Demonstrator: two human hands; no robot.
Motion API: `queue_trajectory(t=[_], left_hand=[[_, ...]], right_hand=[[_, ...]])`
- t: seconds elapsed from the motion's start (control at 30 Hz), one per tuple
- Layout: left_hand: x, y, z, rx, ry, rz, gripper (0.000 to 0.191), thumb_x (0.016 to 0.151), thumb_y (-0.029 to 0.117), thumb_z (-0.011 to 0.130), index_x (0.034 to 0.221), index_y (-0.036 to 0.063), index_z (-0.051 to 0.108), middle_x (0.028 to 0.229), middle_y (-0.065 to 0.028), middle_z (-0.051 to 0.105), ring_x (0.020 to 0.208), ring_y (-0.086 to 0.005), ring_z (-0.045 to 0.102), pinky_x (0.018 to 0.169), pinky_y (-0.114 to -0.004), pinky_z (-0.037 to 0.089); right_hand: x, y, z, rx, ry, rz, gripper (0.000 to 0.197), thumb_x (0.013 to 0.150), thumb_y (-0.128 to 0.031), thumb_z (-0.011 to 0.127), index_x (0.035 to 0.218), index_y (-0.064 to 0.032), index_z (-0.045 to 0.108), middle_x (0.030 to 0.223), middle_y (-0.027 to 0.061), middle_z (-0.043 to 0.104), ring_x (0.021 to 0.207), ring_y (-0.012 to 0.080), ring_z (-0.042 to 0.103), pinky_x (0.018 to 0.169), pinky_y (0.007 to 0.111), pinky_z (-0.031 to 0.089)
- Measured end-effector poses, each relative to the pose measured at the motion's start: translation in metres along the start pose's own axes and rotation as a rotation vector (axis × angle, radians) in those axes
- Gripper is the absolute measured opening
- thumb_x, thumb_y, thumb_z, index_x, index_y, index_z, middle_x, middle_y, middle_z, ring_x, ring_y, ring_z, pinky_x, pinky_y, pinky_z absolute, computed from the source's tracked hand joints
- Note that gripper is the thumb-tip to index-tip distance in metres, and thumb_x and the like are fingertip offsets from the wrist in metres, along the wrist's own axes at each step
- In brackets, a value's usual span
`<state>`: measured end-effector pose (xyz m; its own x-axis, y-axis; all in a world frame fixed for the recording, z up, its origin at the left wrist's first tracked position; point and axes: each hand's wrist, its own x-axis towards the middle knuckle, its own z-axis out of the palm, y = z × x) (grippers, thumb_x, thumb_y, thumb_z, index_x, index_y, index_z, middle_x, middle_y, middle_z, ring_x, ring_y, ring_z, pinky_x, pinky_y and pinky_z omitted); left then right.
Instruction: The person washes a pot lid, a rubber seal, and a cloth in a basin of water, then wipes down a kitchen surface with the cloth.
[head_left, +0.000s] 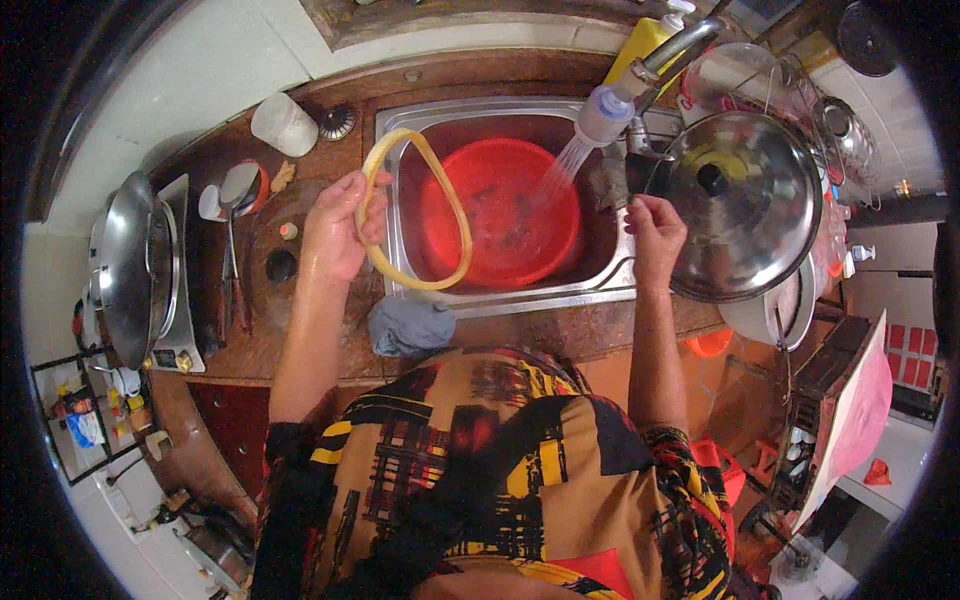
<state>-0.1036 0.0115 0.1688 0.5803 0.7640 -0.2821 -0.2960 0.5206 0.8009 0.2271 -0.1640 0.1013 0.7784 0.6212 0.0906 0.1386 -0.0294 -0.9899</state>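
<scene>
My left hand (347, 225) grips a thin yellow ring (459, 217), held upright over the left edge of the steel sink (390, 262). At the sink's right side my right hand (658, 225) pinches the lower end of a dark, cloth-like piece (613, 180); what it is I cannot tell for sure. Between my hands a red plastic basin (502, 270) sits in the sink. Water sprays into it from the faucet's spray head (600, 116). Dark bits show in the basin's water, too blurred to name.
A large metal lid (757, 217) stands right of the sink. A grey-blue cloth (411, 326) lies at the counter's front edge. On the left are a white cup (285, 125), a wok (131, 270) on a stove and long-handled utensils (231, 247). Behind the faucet stands a yellow pump bottle (637, 49).
</scene>
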Motion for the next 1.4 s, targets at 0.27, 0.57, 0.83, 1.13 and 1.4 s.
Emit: queue_trajectory(t=[0.27,0.57,0.83,1.13,1.4], left_hand=[[-0.005,0.008,0.006,0.126,0.078,0.037,0.028,0.092,0.027,0.047,0.097,0.0001,0.053,0.059,0.0020,0.038,0.044,-0.0054,0.031,0.040,-0.020,0.023],[-0.012,0.007,0.012,0.179,0.163,0.061,0.027,0.093,0.024,0.045,0.094,-0.0019,0.052,0.058,0.0011,0.040,0.043,-0.0046,0.031,0.040,-0.019,0.023],[-0.015,0.008,0.005,0.129,0.172,0.069,0.028,0.092,0.026,0.047,0.094,-0.0013,0.052,0.058,0.0010,0.039,0.043,-0.0054,0.030,0.039,-0.020,0.024],[-0.020,0.013,-0.006,0.160,0.270,0.063,0.028,0.090,0.029,0.050,0.093,0.0007,0.052,0.057,0.0012,0.040,0.043,-0.0061,0.031,0.039,-0.021,0.023],[-0.023,0.008,0.001,0.145,0.330,0.077,0.025,0.090,0.025,0.048,0.087,0.0004,0.055,0.057,0.0019,0.040,0.043,-0.0054,0.031,0.038,-0.020,0.023]], right_hand=[[0.018,0.015,-0.018,0.023,0.032,0.110,0.015,0.083,-0.013,0.060,0.085,0.0016,0.062,0.069,0.0039,0.060,0.058,0.0087,0.055,0.052,0.022,0.047],[0.064,0.032,-0.016,-0.029,0.030,0.079,0.017,0.082,-0.013,0.062,0.082,0.0036,0.062,0.065,0.0032,0.058,0.052,0.0083,0.049,0.046,0.022,0.038],[0.087,0.047,-0.013,-0.091,0.052,0.030,0.021,0.083,-0.018,0.062,0.077,0.0024,0.062,0.061,0.0026,0.058,0.053,0.0088,0.051,0.049,0.022,0.041],[0.096,0.048,-0.011,-0.167,0.114,-0.036,0.030,0.087,-0.018,0.057,0.065,0.0015,0.057,0.055,0.0025,0.054,0.049,0.0080,0.046,0.045,0.026,0.037],[0.143,0.051,-0.011,-0.198,0.065,-0.168,0.032,0.089,-0.019,0.056,0.064,0.0013,0.057,0.053,0.0025,0.052,0.047,0.0084,0.044,0.043,0.025,0.036]])
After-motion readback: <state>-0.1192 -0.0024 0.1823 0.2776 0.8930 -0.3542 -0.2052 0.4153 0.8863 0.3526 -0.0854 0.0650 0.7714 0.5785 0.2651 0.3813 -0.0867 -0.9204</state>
